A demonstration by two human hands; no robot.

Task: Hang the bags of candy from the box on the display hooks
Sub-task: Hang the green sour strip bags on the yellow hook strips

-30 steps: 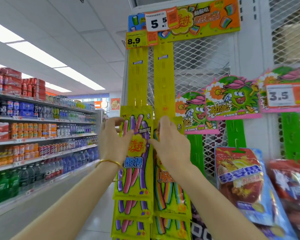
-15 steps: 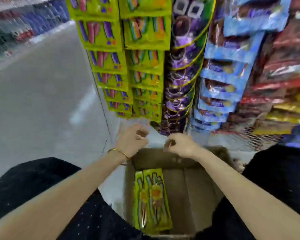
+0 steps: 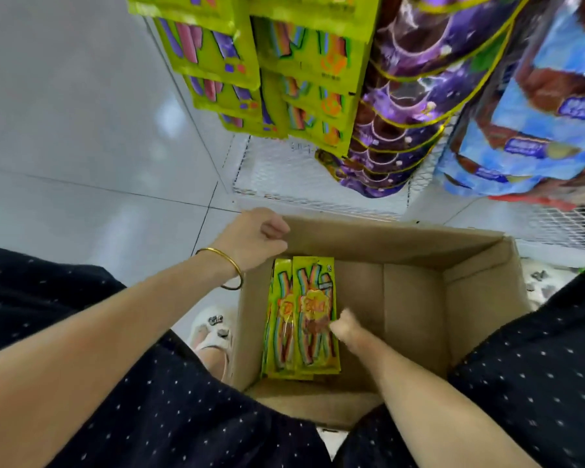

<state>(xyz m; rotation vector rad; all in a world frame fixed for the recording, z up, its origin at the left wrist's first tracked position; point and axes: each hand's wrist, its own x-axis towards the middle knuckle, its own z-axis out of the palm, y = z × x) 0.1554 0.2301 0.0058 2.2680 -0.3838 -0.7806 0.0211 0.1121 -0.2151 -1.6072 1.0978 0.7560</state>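
Note:
An open cardboard box [image 3: 402,238] stands on the floor between my knees. Inside, against its left wall, lie a few yellow-green candy bags [image 3: 313,298] with rainbow strips printed on them. My right hand [image 3: 347,324] is down in the box and touches the top bag at its right edge; its fingers are blurred and partly hidden. My left hand [image 3: 254,239], with a gold bangle on the wrist, hangs loosely curled over the box's far left corner and holds nothing. More yellow-green bags [image 3: 318,62] hang in two columns on the display above.
Purple bags [image 3: 402,113] and blue bags [image 3: 537,130] hang in columns right of the yellow-green ones, in front of a white mesh panel [image 3: 284,170]. Pale floor tiles [image 3: 81,130] spread to the left. My slippered foot [image 3: 213,329] is beside the box's left wall.
A second ago both hands were up at the hanging bags. The view then dropped to the box, and my right hand has gone down inside it onto the top bag.

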